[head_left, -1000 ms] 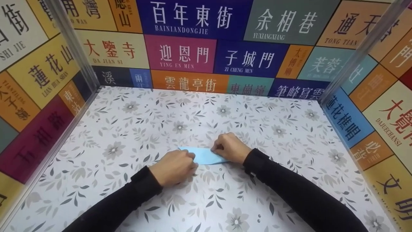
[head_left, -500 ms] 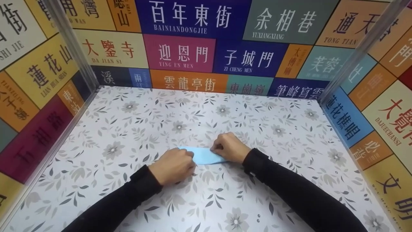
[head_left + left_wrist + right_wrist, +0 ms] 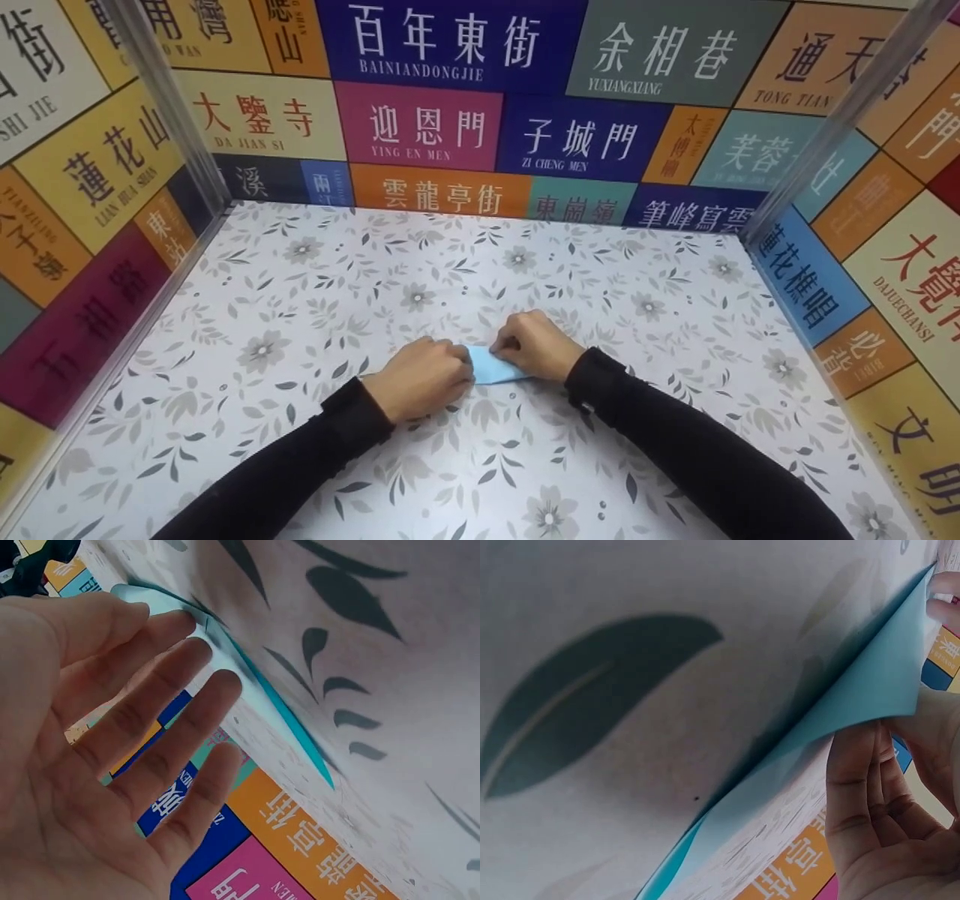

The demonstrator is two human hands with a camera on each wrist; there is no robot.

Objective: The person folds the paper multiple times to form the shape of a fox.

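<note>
My right hand [image 3: 541,345] pinches the blue paper [image 3: 491,367] at its edge; the sheet lies on the bench [image 3: 315,296] between my hands, reaching my left hand [image 3: 425,377], whose fingers are loosely extended.

Colourful lettered panels [image 3: 420,124] edge a floral tabletop [image 3: 637,262].

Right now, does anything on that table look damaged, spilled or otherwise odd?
Nothing stands out: I see no spill or tear. The blue paper curves up off the flowery table by the right hand, but that looks like handling, not damage. The left hand hides part.
</note>
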